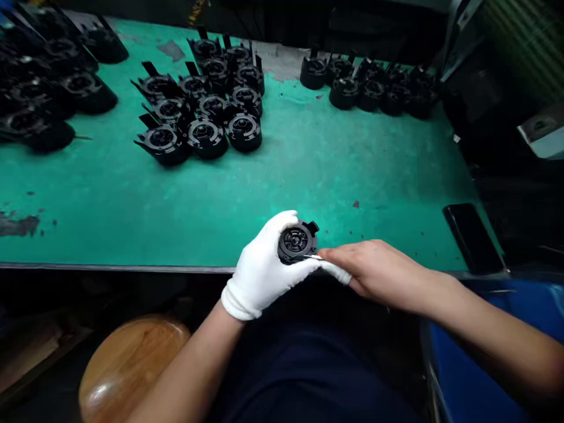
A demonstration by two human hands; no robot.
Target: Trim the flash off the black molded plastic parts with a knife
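Observation:
My left hand (269, 261), in a white glove, is wrapped round a round black plastic part (296, 239) at the table's front edge. The part's ribbed face is turned up, and a small tab sticks out at its upper right. My right hand (368, 267) is closed at the part's lower right rim, with a white cover on its thumb. From its fingers a thin, bright blade-like tool (312, 257) reaches onto the rim; most of this tool is hidden. The left thumb lies along the near side, close to the right fingertips.
Clusters of black cylindrical housings stand on the green table (308, 170): at far left (83, 91), left of centre (206, 138) and back right (346, 93). A dark phone (472, 237) lies at the right edge. Below are a wooden stool (132, 367) and a blue container (497, 352).

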